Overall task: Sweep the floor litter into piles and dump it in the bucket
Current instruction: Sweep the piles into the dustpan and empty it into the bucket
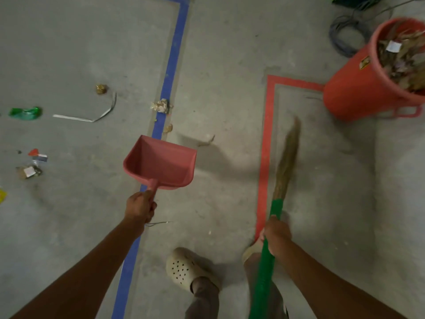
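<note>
My left hand (140,207) grips the handle of a pink dustpan (161,163), held empty above the floor. My right hand (276,236) grips the green handle of a grass broom (287,162), whose bristles point toward the red bucket (354,88) at the upper right. The bucket holds dry leaves and paper scraps. Litter lies scattered on the concrete: a crumpled wrapper (161,105) on the blue tape line, a gold wad (101,89), a white strip (92,116), a green wrapper (25,113) and small scraps (32,164) at the left.
A blue tape line (171,72) runs up the floor's middle and a red tape line (266,139) marks a corner by the bucket. Coiled grey cable (345,35) lies behind the bucket. My feet in beige clogs (184,268) stand at the bottom centre.
</note>
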Demonstrator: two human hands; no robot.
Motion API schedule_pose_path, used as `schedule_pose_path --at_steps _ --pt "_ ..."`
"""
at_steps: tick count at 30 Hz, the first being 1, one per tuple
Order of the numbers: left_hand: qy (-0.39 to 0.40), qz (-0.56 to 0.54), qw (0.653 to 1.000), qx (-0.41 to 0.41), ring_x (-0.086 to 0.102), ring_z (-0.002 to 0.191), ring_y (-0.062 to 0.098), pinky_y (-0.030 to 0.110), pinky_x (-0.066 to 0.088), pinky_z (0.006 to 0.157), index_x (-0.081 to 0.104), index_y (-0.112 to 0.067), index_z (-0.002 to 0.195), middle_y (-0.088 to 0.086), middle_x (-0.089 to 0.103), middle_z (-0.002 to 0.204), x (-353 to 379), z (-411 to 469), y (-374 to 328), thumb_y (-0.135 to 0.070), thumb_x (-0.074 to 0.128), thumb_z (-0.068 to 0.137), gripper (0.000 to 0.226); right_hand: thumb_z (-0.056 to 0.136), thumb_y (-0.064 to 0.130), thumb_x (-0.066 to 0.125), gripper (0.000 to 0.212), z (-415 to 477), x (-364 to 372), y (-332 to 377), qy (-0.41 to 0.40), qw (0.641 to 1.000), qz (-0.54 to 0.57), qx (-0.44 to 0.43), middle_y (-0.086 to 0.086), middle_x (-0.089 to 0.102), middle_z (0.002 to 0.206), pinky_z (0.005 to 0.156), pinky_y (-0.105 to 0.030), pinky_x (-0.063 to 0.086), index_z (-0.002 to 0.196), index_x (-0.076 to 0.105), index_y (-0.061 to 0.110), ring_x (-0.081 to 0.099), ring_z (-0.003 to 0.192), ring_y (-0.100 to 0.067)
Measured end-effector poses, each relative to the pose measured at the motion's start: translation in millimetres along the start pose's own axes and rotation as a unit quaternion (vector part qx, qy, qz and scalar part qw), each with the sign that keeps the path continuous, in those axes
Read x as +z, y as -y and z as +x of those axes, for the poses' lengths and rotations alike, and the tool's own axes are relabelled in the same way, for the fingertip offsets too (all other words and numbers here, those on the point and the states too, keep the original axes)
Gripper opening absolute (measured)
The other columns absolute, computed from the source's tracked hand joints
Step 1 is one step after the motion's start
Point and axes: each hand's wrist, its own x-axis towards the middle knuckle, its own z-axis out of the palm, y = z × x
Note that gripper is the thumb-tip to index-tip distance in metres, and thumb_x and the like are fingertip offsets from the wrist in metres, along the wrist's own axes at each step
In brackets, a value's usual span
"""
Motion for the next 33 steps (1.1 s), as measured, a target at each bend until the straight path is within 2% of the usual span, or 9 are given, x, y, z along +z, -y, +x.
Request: schedule_pose_path --at_steps 4,8,16,18,21,24,26,29,33 --pt "-0.006 -0.015 1.0 -0.011 0.029 0.028 0.01 0.013 0.018 0.036 0.045 -0.01 0.074 0.014 0.047 0.064 -19 6 20 -0.02 0.049 0.101 0.029 0.107 0.036 0.041 0.044 -25 35 4 0.07 0.995 -0.055 0.035 -0.015 0.064 0.075 0.059 -0.036 0.055 0.096 0.06 -0.002 0.059 0.058 -0.024" --pt "-0.023 -0.017 1.0 -0.007 0.028 0.03 0.011 0.013 0.019 0.039 0.045 -0.011 0.074 0.015 0.047 0.063 -50 12 28 -0.019 0.048 0.1 0.027 0.104 0.048 0.035 0.051 -69 82 28 0.107 0.976 -0.161 -0.102 -0.016 0.07 0.095 0.07 -0.039 0.06 0.103 0.061 0.004 0.07 0.076 -0.031" --pt "-0.081 -0.081 0.993 0.002 0.029 0.03 0.012 0.017 0.018 0.038 0.049 -0.007 0.085 0.014 0.047 0.063 -128 15 21 -0.02 0.049 0.1 0.02 0.104 0.049 0.034 0.041 -141 123 106 0.13 0.897 -0.306 -0.292 -0.001 0.059 0.079 0.047 -0.026 0.045 0.102 0.057 0.015 0.061 0.058 -0.017" --pt "-0.09 -0.09 0.992 0.003 0.029 0.029 0.011 0.016 0.018 0.038 0.049 -0.007 0.086 0.014 0.046 0.064 -145 13 19 -0.018 0.048 0.1 0.018 0.103 0.052 0.034 0.043 -151 123 118 0.117 0.897 -0.293 -0.311 -0.006 0.066 0.088 0.058 -0.031 0.053 0.101 0.058 0.017 0.067 0.07 -0.026" --pt "-0.098 -0.106 0.99 0.001 0.029 0.031 0.012 0.016 0.018 0.038 0.048 -0.008 0.086 0.014 0.046 0.065 -167 13 20 -0.021 0.048 0.101 0.02 0.103 0.051 0.035 0.045 -154 123 136 0.086 0.895 -0.275 -0.34 -0.015 0.068 0.102 0.075 -0.037 0.05 0.106 0.061 0.015 0.066 0.094 -0.036" --pt "-0.103 -0.124 0.987 0.0 0.031 0.033 0.013 0.017 0.02 0.038 0.047 -0.011 0.08 0.012 0.047 0.062 -185 18 21 -0.028 0.053 0.1 0.027 0.101 0.053 0.035 0.049 -146 129 154 0.055 0.913 -0.231 -0.331 -0.018 0.071 0.099 0.077 -0.038 0.054 0.101 0.061 0.013 0.068 0.09 -0.039" --pt "-0.113 -0.136 0.984 -0.003 0.032 0.034 0.014 0.018 0.02 0.038 0.047 -0.012 0.08 0.012 0.048 0.061 -195 23 23 -0.03 0.054 0.1 0.028 0.099 0.055 0.035 0.051 -139 138 169 0.044 0.935 -0.186 -0.299 -0.018 0.072 0.088 0.069 -0.045 0.06 0.094 0.061 0.012 0.071 0.072 -0.037" --pt "-0.13 -0.148 0.98 -0.008 0.032 0.035 0.014 0.019 0.02 0.038 0.049 -0.012 0.08 0.011 0.048 0.061 -208 31 28 -0.032 0.054 0.099 0.028 0.104 0.045 0.042 0.048 -140 150 195 0.072 0.972 -0.116 -0.193 -0.016 0.067 0.072 0.048 -0.036 0.055 0.088 0.061 0.003 0.061 0.047 -0.028" --pt "-0.144 -0.159 0.976 -0.025 0.032 0.035 0.014 0.019 0.02 0.039 0.047 -0.012 0.08 0.012 0.048 0.061 -228 47 37 -0.028 0.051 0.1 0.027 0.105 0.038 0.045 0.044 -145 185 213 0.107 0.968 -0.162 -0.157 -0.015 0.063 0.07 0.042 -0.029 0.046 0.1 0.062 -0.003 0.056 0.045 -0.023"
